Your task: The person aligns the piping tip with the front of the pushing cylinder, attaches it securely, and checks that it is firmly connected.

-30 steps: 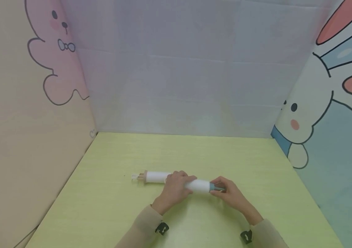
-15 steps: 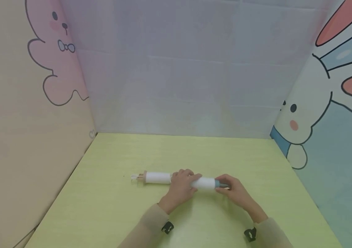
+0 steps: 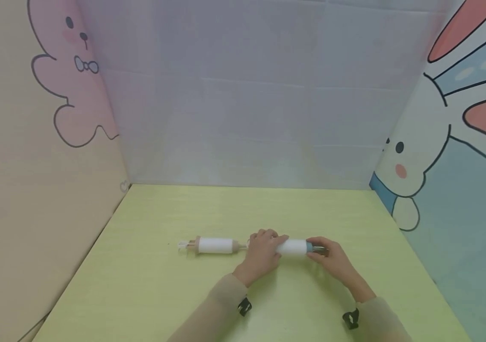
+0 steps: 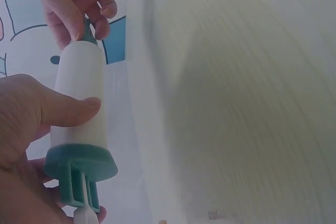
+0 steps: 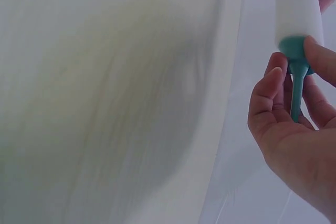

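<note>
Both my hands are on a white cylinder [image 3: 292, 247] with teal ends. Around its body curls my left hand [image 3: 264, 251], the thumb lying across the white surface in the left wrist view. Below that thumb show a wide teal flange [image 4: 80, 162], slotted prongs and a white tip. My right hand [image 3: 332, 258] pinches the rounded teal neck [image 5: 294, 48] at the other end; a thin teal stem [image 5: 297, 95] runs down between its fingers. To the left on the table lies a similar white cylinder [image 3: 215, 245] with beige ends, its thin stem reaching toward my left hand.
The pale green table [image 3: 174, 294] meets a plain light backdrop [image 3: 243, 95] at the back. Side panels with a cartoon bear [image 3: 71, 80] and a cartoon rabbit [image 3: 422, 156] stand left and right. A black strap piece [image 3: 244, 306] hangs at my left sleeve.
Both hands have moved right together with the teal-ended cylinder. The beige-ended one has stayed nearly in place, and its right end and stem have come into view.
</note>
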The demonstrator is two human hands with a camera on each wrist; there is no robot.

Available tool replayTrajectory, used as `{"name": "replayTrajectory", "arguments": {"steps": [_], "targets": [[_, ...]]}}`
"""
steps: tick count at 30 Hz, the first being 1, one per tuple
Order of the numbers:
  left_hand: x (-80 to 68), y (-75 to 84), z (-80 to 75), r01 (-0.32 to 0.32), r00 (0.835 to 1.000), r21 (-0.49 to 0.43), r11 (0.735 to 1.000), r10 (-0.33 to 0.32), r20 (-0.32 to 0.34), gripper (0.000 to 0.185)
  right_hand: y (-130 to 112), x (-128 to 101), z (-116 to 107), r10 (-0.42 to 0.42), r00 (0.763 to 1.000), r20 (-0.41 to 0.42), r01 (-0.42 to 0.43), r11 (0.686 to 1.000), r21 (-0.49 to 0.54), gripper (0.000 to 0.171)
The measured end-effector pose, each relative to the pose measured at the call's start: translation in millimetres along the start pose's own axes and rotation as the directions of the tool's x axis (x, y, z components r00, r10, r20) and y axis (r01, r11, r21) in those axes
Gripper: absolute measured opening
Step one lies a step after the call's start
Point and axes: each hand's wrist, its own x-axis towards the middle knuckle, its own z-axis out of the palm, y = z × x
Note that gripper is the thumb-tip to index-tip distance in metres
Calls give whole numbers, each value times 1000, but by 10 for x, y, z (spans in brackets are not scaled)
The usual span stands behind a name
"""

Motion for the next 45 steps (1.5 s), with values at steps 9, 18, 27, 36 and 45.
{"name": "replayTrajectory", "arguments": {"steps": [9, 18, 27, 36, 45], "targets": [[173, 88, 209, 27, 997, -14, 1000, -26, 70, 50, 111, -9, -72, 76, 996, -35, -77, 997, -24, 42], [222, 140, 288, 39, 995, 9, 999, -40, 86, 50, 187, 1, -123, 103, 994, -38, -105, 994, -33, 43], [248, 133, 358, 36, 997, 16, 999, -37, 64, 48, 240, 62, -133, 150, 988, -29, -151, 988, -27, 44], [274, 130, 409, 25, 997, -3, 1000, -25, 68, 47, 182, 68, -161, 193, 981, 6, -192, 980, -45, 42], [278, 150, 405, 38, 995, -11, 999, -37, 93, 47, 159, 74, -164, 242, 970, 5, -241, 969, -57, 43]]}}
